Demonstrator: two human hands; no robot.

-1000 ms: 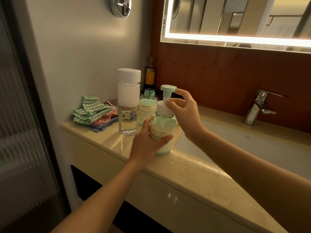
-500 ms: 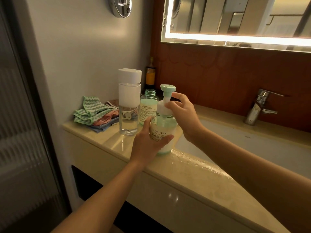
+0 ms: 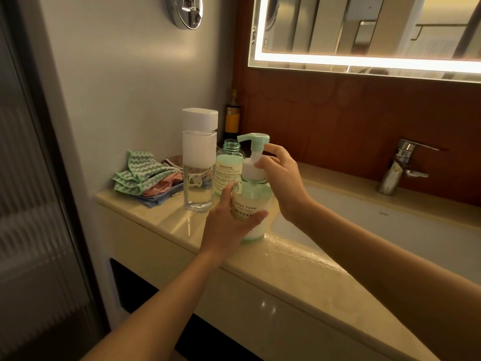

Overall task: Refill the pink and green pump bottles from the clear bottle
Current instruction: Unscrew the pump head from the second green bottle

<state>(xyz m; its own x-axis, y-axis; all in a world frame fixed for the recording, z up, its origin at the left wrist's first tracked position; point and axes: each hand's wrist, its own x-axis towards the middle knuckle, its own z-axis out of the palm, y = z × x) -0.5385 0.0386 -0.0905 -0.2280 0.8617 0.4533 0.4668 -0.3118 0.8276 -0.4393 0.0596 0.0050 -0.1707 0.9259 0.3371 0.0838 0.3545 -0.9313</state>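
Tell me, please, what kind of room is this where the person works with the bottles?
Most likely a bathroom, in a home or perhaps a hotel. A chrome faucet stands over a sink set into a beige counter, and a mirror with a lit edge hangs on the wall above.

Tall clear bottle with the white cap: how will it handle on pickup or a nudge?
The clear bottle is tall and narrow, so a high nudge would probably tip it. Its smooth walls look rigid, possibly slippery. Fill level is unclear, so weight is a guess.
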